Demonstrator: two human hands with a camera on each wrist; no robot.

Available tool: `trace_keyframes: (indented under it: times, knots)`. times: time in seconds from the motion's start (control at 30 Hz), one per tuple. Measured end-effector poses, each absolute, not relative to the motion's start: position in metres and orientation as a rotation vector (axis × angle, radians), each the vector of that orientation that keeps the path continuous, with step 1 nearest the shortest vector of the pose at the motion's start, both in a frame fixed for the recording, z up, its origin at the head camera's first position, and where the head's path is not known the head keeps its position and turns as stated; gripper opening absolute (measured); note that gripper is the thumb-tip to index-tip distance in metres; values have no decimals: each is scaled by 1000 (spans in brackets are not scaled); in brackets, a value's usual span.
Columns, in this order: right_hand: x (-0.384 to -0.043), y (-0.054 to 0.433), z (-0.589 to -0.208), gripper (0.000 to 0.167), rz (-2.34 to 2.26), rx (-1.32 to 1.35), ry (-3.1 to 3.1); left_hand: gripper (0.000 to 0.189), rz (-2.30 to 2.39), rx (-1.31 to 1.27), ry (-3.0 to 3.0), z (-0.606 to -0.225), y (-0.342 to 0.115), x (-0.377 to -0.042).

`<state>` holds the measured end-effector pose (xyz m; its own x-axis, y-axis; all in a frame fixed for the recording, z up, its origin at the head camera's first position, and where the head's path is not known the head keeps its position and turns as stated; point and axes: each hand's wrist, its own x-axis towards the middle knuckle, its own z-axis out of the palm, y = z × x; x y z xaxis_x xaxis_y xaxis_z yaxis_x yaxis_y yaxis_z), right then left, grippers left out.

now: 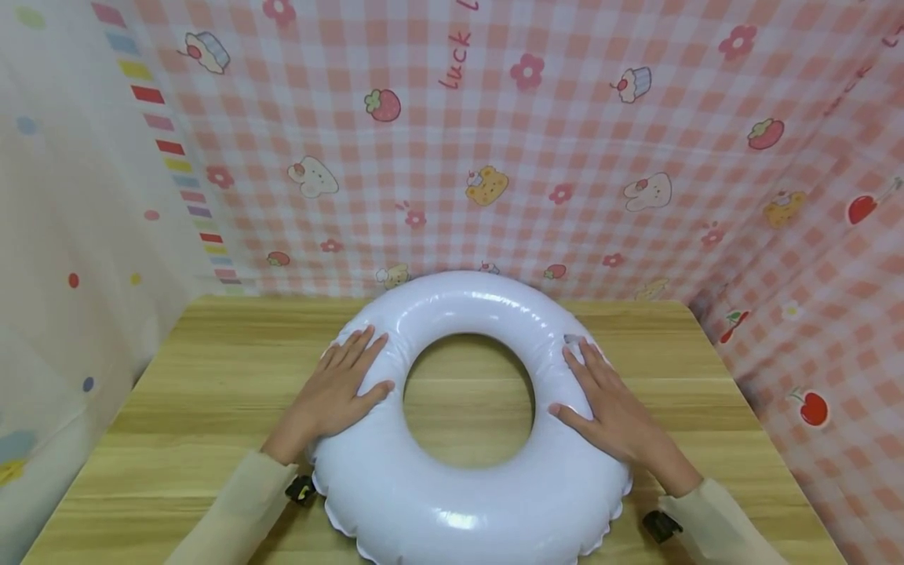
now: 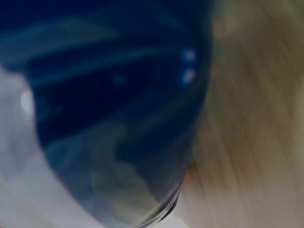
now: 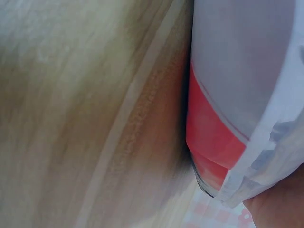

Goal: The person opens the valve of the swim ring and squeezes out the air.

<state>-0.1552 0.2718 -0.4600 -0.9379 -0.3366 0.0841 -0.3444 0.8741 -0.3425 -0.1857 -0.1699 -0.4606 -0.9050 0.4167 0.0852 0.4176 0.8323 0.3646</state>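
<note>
So there's this big white inflatable swim ring (image 1: 459, 498) lying flat in the middle of a wood-grain surface (image 1: 212, 377), hole facing up, and someone's got both palms on it. Left hand (image 1: 339, 388) is on the left side of the tube, right hand (image 1: 606, 408) on the right, fingers (image 1: 356, 347) stretched out straight and just resting there, not wrapped round anything. There's a little grey bit (image 1: 571, 339) by the right fingertips, too small to make out. Down low, the ring's got a dark blue patch (image 2: 109, 80) on the left and a red one (image 3: 213, 128) on the right. Pale sleeves (image 1: 236, 506), pink checked cloth (image 1: 438, 141) hanging behind.
</note>
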Motion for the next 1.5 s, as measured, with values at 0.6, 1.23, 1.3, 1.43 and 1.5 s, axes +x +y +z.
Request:
trace_keyframes:
  times: [0.6,1.23,1.3,1.43,1.5]
  knots:
    - [-155,271,-461,90,559,535,-3050,76,-605,-661,-3034,-463,-168,-188]
    - [-156,270,-463,91,560,524,-3068,76,-615,-651,-3022,-467,-168,-189]
    - [-156,270,-463,91,562,525,-3063,76,-623,-651,-3017,-466,-168,-189]
    - [-156,271,-463,92,562,522,-3063,76,-625,-651,-3015,-467,-167,-189]
    - [-156,270,-463,92,554,516,-3074,76,-613,-648,-3016,-468,-168,-189]
